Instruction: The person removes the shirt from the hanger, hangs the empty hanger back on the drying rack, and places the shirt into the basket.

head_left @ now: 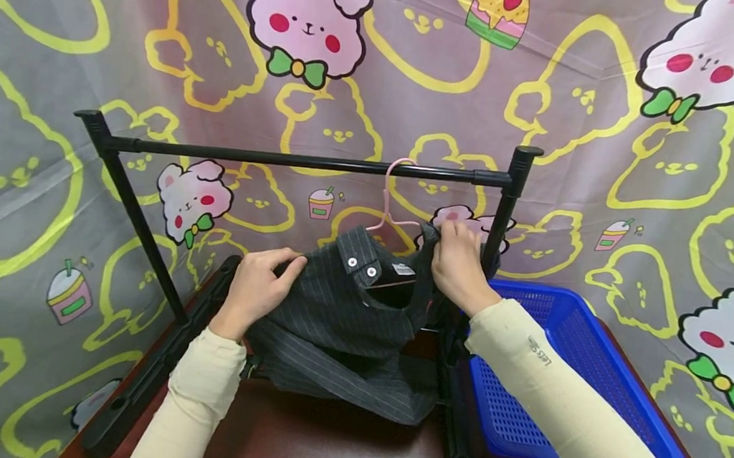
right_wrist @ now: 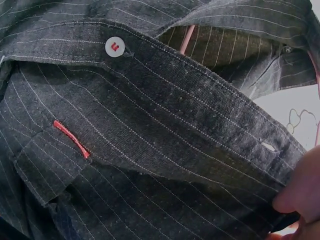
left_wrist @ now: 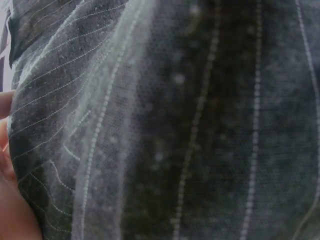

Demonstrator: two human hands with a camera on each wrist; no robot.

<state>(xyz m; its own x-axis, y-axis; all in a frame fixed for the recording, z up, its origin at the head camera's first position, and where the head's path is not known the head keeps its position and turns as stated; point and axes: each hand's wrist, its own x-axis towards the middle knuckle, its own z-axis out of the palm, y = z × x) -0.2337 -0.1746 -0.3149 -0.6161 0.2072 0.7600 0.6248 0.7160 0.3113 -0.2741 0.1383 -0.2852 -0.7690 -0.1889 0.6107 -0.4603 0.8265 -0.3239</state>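
A dark grey pinstriped garment (head_left: 333, 334) hangs on a pink hanger (head_left: 387, 196), whose hook goes over the black rod. Two white buttons (head_left: 353, 262) fasten a flap on one shoulder, beside the open neckline. My left hand (head_left: 255, 286) pinches the cloth at the garment's left edge between thumb and fingers. At the opposite shoulder, my right hand (head_left: 460, 265) grips the fabric near the neckline. Close up in the right wrist view are a white button (right_wrist: 115, 47), a red strip (right_wrist: 72, 139) and a buttonhole (right_wrist: 268, 146). Striped cloth (left_wrist: 200, 120) fills most of the left wrist view.
The black rack (head_left: 269, 157) stands on a dark red-brown table (head_left: 318, 441), its feet running along both sides. A blue perforated basket (head_left: 530, 293) sits to the right, partly under my right forearm. Behind everything hangs a cartoon-printed curtain (head_left: 402, 109).
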